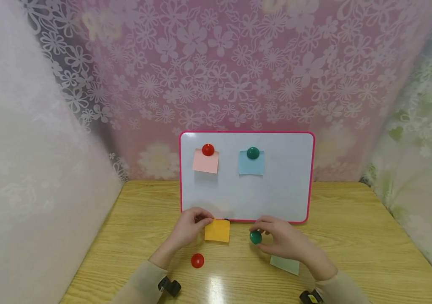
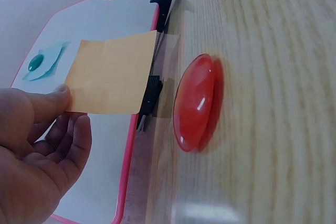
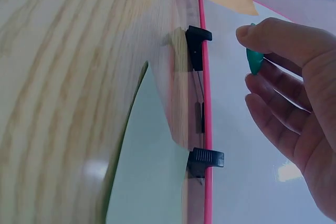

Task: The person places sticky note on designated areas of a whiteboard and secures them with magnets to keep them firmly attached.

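My left hand (image 1: pixel 190 228) pinches an orange sticky note (image 1: pixel 217 231) by its upper left corner, in front of the whiteboard's lower edge. In the left wrist view the orange note (image 2: pixel 113 74) hangs between thumb and fingers, off the table. My right hand (image 1: pixel 284 238) holds a round green magnet (image 1: pixel 255 237) between thumb and fingertips, just right of the note. The whiteboard (image 1: pixel 223 194) has a pink frame and stands at the back. On it, a red magnet (image 1: pixel 208 149) sits over a pink note (image 1: pixel 205 162), and another green magnet (image 1: pixel 253 153) over a blue note (image 1: pixel 251 164).
A loose red magnet (image 1: pixel 198 260) lies on the wooden table (image 1: pixel 125 253) near my left forearm. A pale green sticky note (image 1: pixel 285 264) lies partly under my right hand in the head view. Black clips (image 3: pixel 206 157) support the board's bottom edge. Flowered curtains (image 1: pixel 235 63) surround the table.
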The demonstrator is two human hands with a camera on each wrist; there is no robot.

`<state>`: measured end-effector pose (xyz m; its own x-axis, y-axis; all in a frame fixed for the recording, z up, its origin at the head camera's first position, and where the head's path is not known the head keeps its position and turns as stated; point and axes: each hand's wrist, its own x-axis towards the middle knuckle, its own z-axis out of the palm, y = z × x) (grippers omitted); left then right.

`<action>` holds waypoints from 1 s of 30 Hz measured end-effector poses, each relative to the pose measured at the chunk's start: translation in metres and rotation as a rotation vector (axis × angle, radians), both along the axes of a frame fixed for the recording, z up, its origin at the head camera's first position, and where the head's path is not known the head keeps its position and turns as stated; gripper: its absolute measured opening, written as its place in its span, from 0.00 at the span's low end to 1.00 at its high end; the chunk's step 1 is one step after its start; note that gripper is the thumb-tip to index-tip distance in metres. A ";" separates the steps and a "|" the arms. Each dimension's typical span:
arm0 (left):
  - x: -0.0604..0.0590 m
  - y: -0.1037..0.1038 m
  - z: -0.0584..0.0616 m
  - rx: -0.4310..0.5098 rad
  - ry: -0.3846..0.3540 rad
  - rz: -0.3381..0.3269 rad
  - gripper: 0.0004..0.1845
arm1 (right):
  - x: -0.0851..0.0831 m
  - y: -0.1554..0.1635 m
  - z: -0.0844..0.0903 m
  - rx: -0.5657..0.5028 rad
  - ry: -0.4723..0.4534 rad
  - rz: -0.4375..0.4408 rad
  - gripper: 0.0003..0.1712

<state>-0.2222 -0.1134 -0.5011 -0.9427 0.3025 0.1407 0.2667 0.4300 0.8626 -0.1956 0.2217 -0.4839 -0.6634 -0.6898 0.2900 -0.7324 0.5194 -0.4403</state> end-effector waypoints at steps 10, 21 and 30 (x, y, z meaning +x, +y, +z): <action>-0.005 0.000 -0.002 -0.012 0.017 0.019 0.03 | -0.004 -0.011 0.002 -0.040 0.022 -0.001 0.23; -0.006 0.001 0.005 -0.005 0.035 0.028 0.03 | -0.010 -0.021 0.004 -0.043 0.019 -0.018 0.22; -0.012 0.000 0.006 0.001 0.045 0.023 0.02 | -0.017 -0.028 0.003 -0.066 0.012 -0.031 0.22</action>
